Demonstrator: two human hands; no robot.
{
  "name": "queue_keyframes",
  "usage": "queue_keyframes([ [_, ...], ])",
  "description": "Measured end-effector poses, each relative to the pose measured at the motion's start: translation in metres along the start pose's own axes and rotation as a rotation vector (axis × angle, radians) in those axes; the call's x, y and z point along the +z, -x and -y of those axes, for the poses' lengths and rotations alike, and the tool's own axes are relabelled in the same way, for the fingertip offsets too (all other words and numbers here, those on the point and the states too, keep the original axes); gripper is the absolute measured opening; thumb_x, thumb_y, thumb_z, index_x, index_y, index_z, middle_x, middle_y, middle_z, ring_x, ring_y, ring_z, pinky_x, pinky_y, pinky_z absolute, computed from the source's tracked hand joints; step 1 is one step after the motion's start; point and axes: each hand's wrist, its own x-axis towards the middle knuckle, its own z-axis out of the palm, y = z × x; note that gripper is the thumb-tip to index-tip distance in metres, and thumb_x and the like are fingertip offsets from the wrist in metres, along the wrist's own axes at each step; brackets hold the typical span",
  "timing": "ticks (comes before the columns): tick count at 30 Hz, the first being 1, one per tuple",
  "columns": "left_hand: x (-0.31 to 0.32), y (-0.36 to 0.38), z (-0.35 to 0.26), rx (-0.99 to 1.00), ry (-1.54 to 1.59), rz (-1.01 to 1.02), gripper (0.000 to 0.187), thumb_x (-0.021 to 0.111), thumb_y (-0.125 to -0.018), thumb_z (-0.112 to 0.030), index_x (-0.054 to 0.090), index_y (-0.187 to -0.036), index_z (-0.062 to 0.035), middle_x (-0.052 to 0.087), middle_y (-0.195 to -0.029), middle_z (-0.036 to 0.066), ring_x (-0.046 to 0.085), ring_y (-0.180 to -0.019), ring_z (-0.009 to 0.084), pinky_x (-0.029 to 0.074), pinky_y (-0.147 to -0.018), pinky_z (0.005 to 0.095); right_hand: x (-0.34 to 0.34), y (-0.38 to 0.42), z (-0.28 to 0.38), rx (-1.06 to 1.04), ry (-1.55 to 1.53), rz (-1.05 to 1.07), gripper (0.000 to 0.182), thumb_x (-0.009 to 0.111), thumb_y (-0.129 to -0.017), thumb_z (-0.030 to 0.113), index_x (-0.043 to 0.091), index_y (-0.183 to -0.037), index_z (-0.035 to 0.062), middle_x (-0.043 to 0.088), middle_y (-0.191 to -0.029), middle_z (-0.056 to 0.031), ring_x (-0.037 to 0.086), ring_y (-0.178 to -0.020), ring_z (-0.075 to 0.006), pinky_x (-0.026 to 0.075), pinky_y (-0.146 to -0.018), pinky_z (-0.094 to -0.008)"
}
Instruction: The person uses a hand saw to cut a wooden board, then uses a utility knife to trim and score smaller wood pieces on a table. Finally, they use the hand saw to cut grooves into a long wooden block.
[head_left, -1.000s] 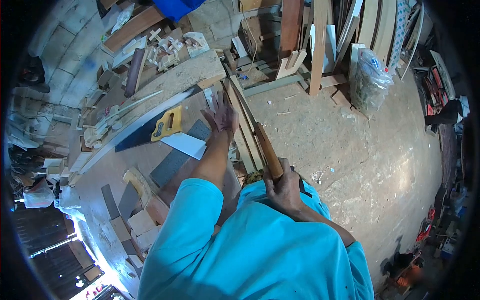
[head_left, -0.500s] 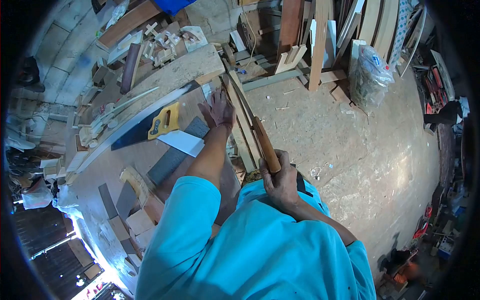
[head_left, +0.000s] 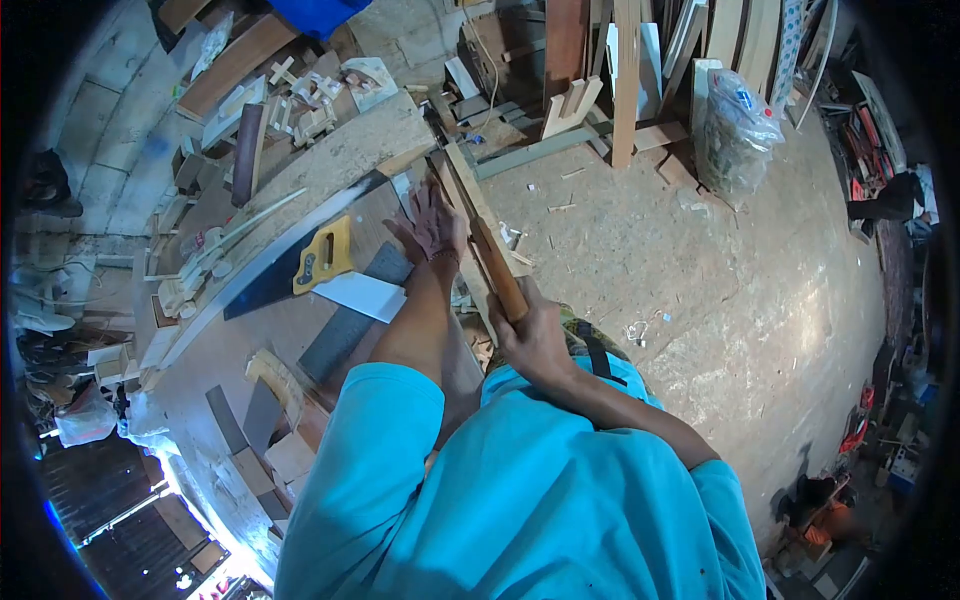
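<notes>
My right hand point(head_left: 540, 340) is wrapped round the wooden handle point(head_left: 500, 270) of a long tool. Its narrow, dark shaft lies along pale wood strips point(head_left: 465, 185) at the bench's right edge; the tip cannot be made out. My left hand point(head_left: 432, 222) rests palm down with fingers spread on the bench point(head_left: 376, 215), beside those strips. To its left lies a handsaw with a yellow handle point(head_left: 325, 258) and a dark blade. A white flat piece point(head_left: 365, 296) lies over a grey strip point(head_left: 335, 338) near my left forearm.
Wood offcuts point(head_left: 265, 420) lie at the bench's near left, and small wooden parts point(head_left: 310, 100) at its far end. Planks point(head_left: 625, 90) lean at the back beside a filled plastic bag point(head_left: 738, 135). Wood scraps dot the concrete floor point(head_left: 700, 290) to the right.
My right hand and the wooden handle have moved left and slightly away from me, closer to the bench edge. My left hand stays spread in nearly the same place.
</notes>
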Motion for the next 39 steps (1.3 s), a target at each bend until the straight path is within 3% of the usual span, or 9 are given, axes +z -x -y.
queue_keyframes([
  [2,0.003,0.003,0.005,0.005,-0.269,-0.046,0.047,0.033,-0.086,-0.027,0.032,-0.131,-0.0151,0.026,-0.139,0.005,0.019,-0.130,0.0218,0.007,-0.104,0.0505,-0.013,0.009,0.004,0.160,-0.055,0.070,0.016,0.056,-0.077,0.005,0.048,-0.088,-0.0020,0.054,-0.060,-0.0161,0.058,-0.055,-0.0207,0.043,-0.050,-0.0321],
  [7,0.000,0.003,0.009,0.039,-1.624,-0.303,0.059,0.031,-0.088,-0.045,0.019,-0.137,-0.0156,0.018,-0.142,0.004,0.017,-0.130,0.0192,0.014,-0.106,0.0383,-0.025,0.013,0.007,0.132,-0.072,0.031,0.017,0.057,-0.079,0.010,0.046,-0.085,-0.0013,0.055,-0.062,-0.0227,0.059,-0.060,-0.0366,0.044,-0.052,-0.0384],
  [10,0.037,-0.003,0.030,0.113,-0.513,-0.077,0.061,0.031,-0.087,-0.049,0.019,-0.137,-0.0158,0.020,-0.141,0.005,0.017,-0.130,0.0191,0.016,-0.105,0.0313,-0.030,0.019,0.008,0.113,-0.053,0.036,0.017,0.058,-0.078,0.010,0.046,-0.084,-0.0014,0.055,-0.063,-0.0225,0.059,-0.059,-0.0367,0.044,-0.052,-0.0384],
  [14,-0.016,0.001,-0.007,-0.021,-0.254,0.039,0.055,0.031,-0.087,-0.041,0.023,-0.135,-0.0148,0.023,-0.139,0.007,0.020,-0.129,0.0204,0.014,-0.105,0.0388,-0.039,0.024,-0.001,0.097,-0.051,0.060,0.013,0.055,-0.080,0.004,0.050,-0.090,-0.0021,0.052,-0.060,-0.0067,0.049,-0.056,-0.0082,0.040,-0.048,-0.0262],
  [16,-0.036,0.003,-0.019,-0.109,-0.082,0.112,0.051,0.031,-0.087,-0.035,0.027,-0.133,-0.0141,0.026,-0.138,0.009,0.021,-0.128,0.0213,0.012,-0.105,0.0438,-0.035,0.019,-0.002,0.091,-0.046,0.057,0.012,0.055,-0.080,0.005,0.050,-0.088,-0.0026,0.052,-0.060,-0.0082,0.049,-0.055,-0.0092,0.040,-0.049,-0.0276],
  [27,-0.066,0.004,-0.039,-0.102,-0.169,0.087,0.046,0.036,-0.084,-0.027,0.035,-0.129,-0.0186,0.030,-0.137,0.002,0.022,-0.129,0.0226,0.008,-0.100,0.0574,-0.015,-0.007,-0.009,0.014,0.051,0.005,0.014,0.055,-0.079,0.009,0.049,-0.082,-0.0041,0.051,-0.059,-0.0184,0.053,-0.053,-0.0212,0.042,-0.053,-0.0324],
  [29,-0.055,0.002,-0.031,-0.080,-0.274,0.159,0.050,0.034,-0.086,-0.034,0.029,-0.134,-0.0212,0.026,-0.139,0.003,0.021,-0.129,0.0229,0.007,-0.100,0.0576,-0.025,0.011,-0.006,0.051,-0.086,0.004,0.019,0.058,-0.076,0.011,0.046,-0.083,-0.0021,0.053,-0.062,-0.0257,0.054,-0.063,-0.0435,0.042,-0.055,-0.0445],
  [32,-0.045,0.006,-0.029,-0.077,-0.180,0.069,0.046,0.036,-0.086,-0.028,0.034,-0.130,-0.0183,0.029,-0.138,0.001,0.021,-0.129,0.0229,0.007,-0.101,0.0576,-0.014,-0.014,-0.018,-0.027,0.047,-0.019,0.015,0.056,-0.078,0.010,0.049,-0.081,-0.0032,0.051,-0.060,-0.0206,0.053,-0.052,-0.0247,0.040,-0.050,-0.0349],
  [39,-0.038,0.003,-0.025,-0.078,-0.404,0.019,0.046,0.034,-0.088,-0.033,0.032,-0.132,-0.0183,0.028,-0.139,0.000,0.023,-0.129,0.0226,0.008,-0.100,0.0588,0.007,-0.038,-0.014,-0.009,0.057,-0.051,0.016,0.056,-0.077,0.009,0.050,-0.085,-0.0033,0.050,-0.059,-0.0225,0.056,-0.054,-0.0288,0.041,-0.051,-0.0367],
])
